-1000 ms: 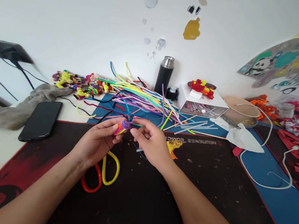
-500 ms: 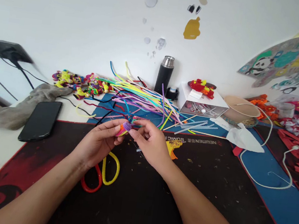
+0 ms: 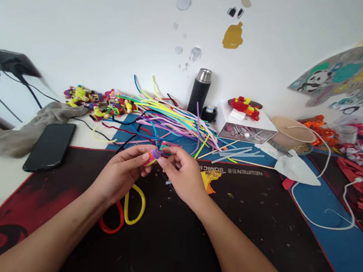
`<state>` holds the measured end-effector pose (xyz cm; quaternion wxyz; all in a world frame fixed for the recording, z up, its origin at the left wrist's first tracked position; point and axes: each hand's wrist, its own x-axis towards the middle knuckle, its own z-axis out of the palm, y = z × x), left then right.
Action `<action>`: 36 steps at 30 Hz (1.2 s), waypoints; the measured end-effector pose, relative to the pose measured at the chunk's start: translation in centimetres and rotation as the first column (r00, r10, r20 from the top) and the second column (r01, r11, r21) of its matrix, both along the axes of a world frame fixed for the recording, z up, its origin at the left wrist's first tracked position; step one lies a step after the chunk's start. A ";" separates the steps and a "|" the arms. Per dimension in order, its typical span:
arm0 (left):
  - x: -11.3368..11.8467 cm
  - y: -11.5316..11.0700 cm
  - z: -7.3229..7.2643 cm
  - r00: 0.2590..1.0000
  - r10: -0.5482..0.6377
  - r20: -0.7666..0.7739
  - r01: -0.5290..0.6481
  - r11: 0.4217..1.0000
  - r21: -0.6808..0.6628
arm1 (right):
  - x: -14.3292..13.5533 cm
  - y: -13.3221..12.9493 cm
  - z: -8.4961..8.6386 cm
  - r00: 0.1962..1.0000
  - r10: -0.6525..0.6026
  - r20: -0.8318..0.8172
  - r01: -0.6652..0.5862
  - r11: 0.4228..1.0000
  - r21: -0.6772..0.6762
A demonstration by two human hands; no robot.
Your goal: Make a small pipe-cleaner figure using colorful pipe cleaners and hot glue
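Note:
Over the dark desk mat, my left hand (image 3: 126,164) pinches a small figure of twisted pipe cleaners (image 3: 155,154), purple on top with orange, pink and yellow below. The thumb and fingers of my right hand (image 3: 182,167) close on its purple side. Part of the figure is hidden by my fingers. Below my left hand lie scissors (image 3: 134,206) with one red and one yellow loop handle; their blades are out of sight. A yellow scrap (image 3: 211,180) rests just right of my right hand.
A heap of loose pipe cleaners (image 3: 170,116) spreads behind my hands, with small finished figures (image 3: 101,102) to its left. Further back stand a black thermos (image 3: 200,92) and a white drawer box (image 3: 248,129). A phone (image 3: 50,147) lies left; a white cable (image 3: 324,226) curls right.
Both hands stay at the same place with the small figure between them. The figure has turned very slightly; everything else looks the same.

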<state>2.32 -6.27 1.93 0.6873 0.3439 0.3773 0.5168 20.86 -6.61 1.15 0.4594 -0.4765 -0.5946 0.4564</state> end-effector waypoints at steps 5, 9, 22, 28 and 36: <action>0.0 0.2 -0.1 0.999 0.043 0.019 -0.042 0.999 -0.022 | 0.1 -0.2 0.4 1.000 -0.020 0.009 0.020 0.999 0.044; -0.1 0.1 -0.1 1.000 0.010 -0.013 -0.010 1.000 -0.006 | 0.0 -0.4 0.5 0.998 -0.028 0.059 0.023 0.996 0.083; -0.6 -0.1 0.4 0.990 -0.133 -0.050 0.135 0.990 0.035 | 0.2 -0.5 0.2 0.993 0.104 0.060 -0.106 0.994 0.026; -0.7 0.0 0.2 0.978 -0.174 -0.116 0.187 0.977 0.105 | 0.2 -0.6 0.9 0.995 0.078 0.069 -0.077 0.997 -0.016; -1.0 0.1 0.0 0.938 -0.190 -0.291 0.264 0.934 0.242 | 0.2 -0.5 0.7 0.990 0.075 0.116 -0.074 0.997 -0.015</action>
